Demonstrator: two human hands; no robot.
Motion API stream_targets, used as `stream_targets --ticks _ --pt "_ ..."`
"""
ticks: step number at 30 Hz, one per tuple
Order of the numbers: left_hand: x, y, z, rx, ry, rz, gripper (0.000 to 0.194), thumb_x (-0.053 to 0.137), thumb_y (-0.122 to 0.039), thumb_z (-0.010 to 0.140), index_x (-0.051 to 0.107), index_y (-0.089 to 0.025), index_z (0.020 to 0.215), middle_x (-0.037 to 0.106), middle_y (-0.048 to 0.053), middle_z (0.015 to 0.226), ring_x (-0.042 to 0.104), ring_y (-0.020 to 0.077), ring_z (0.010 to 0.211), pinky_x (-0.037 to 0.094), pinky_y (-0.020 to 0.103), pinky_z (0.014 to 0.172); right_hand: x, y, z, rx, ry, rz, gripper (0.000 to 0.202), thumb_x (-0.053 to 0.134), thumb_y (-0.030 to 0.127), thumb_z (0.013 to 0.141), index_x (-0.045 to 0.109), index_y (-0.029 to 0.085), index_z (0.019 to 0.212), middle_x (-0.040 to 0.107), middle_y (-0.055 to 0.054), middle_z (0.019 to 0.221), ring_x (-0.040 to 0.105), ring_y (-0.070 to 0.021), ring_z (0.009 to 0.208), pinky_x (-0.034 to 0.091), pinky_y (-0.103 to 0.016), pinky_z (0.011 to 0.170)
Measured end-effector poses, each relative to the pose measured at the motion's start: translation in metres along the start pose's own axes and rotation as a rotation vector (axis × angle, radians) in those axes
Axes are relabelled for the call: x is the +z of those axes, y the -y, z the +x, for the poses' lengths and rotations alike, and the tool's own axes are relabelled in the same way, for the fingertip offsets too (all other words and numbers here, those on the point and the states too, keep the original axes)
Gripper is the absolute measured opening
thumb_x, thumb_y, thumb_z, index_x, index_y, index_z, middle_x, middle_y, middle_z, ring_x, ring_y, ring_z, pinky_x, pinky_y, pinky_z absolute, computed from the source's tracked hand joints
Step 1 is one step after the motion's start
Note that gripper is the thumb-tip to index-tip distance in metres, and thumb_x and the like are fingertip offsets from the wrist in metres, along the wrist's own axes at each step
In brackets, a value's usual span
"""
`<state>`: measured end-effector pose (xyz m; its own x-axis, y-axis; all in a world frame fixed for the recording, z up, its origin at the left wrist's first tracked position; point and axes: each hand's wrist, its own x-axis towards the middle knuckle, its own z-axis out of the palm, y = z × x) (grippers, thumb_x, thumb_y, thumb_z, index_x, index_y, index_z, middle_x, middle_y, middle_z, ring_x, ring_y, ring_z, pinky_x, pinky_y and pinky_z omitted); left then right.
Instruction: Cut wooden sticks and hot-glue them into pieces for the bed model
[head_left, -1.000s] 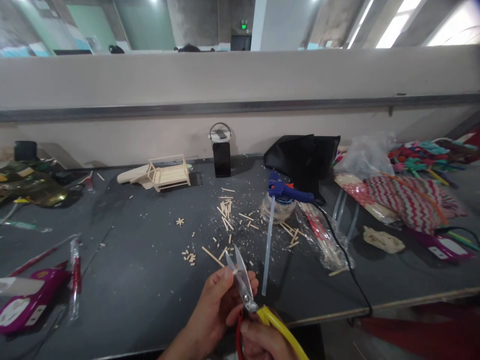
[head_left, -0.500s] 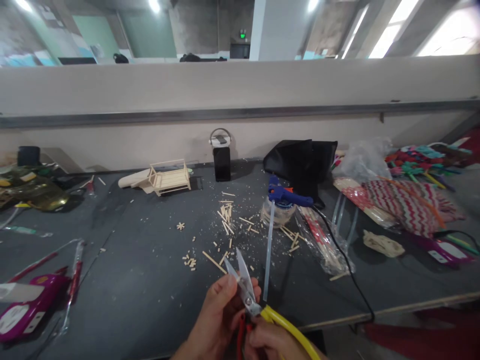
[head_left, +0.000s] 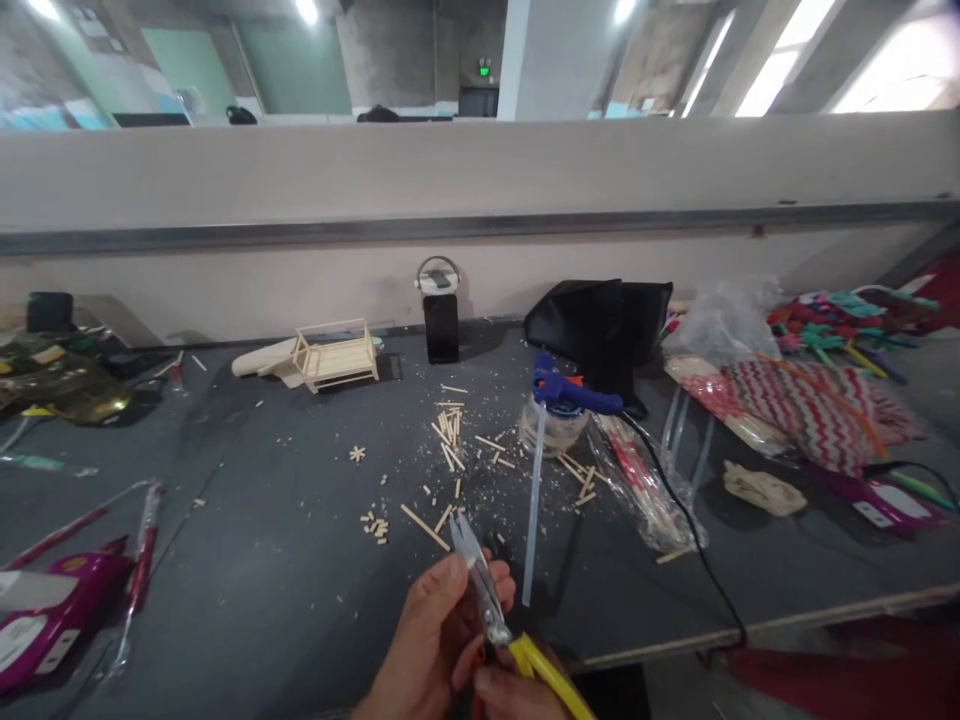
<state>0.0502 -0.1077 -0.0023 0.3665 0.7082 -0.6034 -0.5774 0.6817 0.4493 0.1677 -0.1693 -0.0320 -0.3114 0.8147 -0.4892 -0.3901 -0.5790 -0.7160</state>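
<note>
At bottom centre, scissors [head_left: 493, 620] are gripped by the right hand [head_left: 519, 692]; against their nearly closed blades, a short stick [head_left: 471, 562] is pinched by the left hand [head_left: 427, 625]. Cut sticks [head_left: 448, 428] are scattered mid-frame across the worktop [head_left: 285, 570].

Right grip [head_left: 517, 692] cut by bottom edge; red handle [head_left: 478, 706] of scissors [head_left: 493, 622] mostly hidden (purple device [head_left: 82, 600] cropped at left).

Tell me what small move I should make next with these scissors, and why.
Perhaps ease your left hand slightly back before your right hand next squeezes the scissors: their blades look nearly closed, right beside your left thumb.
</note>
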Motion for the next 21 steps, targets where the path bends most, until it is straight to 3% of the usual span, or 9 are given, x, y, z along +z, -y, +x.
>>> stream_targets --ticks 4,7,10,14,17,21 --pt "0.003 -0.010 0.005 0.014 0.083 0.025 0.037 0.072 -0.043 0.077 0.072 -0.010 0.095 0.075 0.014 0.094 0.070 0.0190 0.080 0.056 0.023 0.063 0.001 0.006 -0.002 0.073 -0.044 0.058 0.044 0.073 0.053 0.067 0.061 0.018 0.092 0.040 0.009 0.052 0.030 -0.0046 0.042 0.021 -0.020 0.044" --pt "0.004 -0.022 0.012 0.073 0.131 0.091 0.028 0.069 -0.036 0.081 0.072 -0.010 0.091 0.074 0.011 0.089 0.068 0.0156 0.074 0.055 0.022 0.064 0.004 0.014 -0.004 0.107 -0.056 0.100 0.044 0.071 0.051 0.068 0.058 0.019 0.094 0.039 0.011 0.050 0.025 -0.0034 0.040 0.018 -0.019 0.041" --pt "-0.001 -0.031 0.020 0.132 0.110 0.194 0.022 0.073 -0.027 0.078 0.072 -0.012 0.093 0.074 0.008 0.084 0.067 0.0152 0.074 0.056 0.026 0.072 0.006 0.020 -0.003 0.161 -0.067 0.135 0.045 0.070 0.049 0.066 0.058 0.019 0.096 0.037 0.012 0.048 0.023 -0.0030 0.039 0.015 -0.019 0.040" --pt "-0.006 -0.036 0.028 0.164 0.078 0.364 0.030 0.075 -0.030 0.074 0.070 -0.012 0.096 0.074 0.009 0.087 0.068 0.0190 0.079 0.057 0.032 0.076 0.004 0.020 -0.001 0.224 -0.094 0.199 0.042 0.071 0.046 0.064 0.057 0.021 0.095 0.038 0.012 0.048 0.023 -0.0022 0.037 0.011 -0.020 0.038" --pt "-0.005 -0.039 0.032 0.237 0.008 0.529 0.031 0.074 -0.035 0.073 0.069 -0.012 0.093 0.074 0.009 0.082 0.070 0.0195 0.074 0.057 0.030 0.068 0.000 0.017 0.000 0.232 -0.100 0.242 0.043 0.071 0.046 0.065 0.057 0.021 0.097 0.039 0.013 0.048 0.024 -0.0018 0.036 0.011 -0.021 0.038" --pt "-0.002 -0.044 0.035 0.345 -0.010 0.792 0.028 0.071 -0.035 0.072 0.069 -0.014 0.091 0.071 0.003 0.068 0.065 0.0145 0.052 0.051 0.023 0.049 -0.002 0.016 -0.001 0.222 -0.089 0.275 0.041 0.071 0.044 0.067 0.057 0.020 0.097 0.040 0.013 0.048 0.025 -0.0013 0.036 0.011 -0.020 0.038"
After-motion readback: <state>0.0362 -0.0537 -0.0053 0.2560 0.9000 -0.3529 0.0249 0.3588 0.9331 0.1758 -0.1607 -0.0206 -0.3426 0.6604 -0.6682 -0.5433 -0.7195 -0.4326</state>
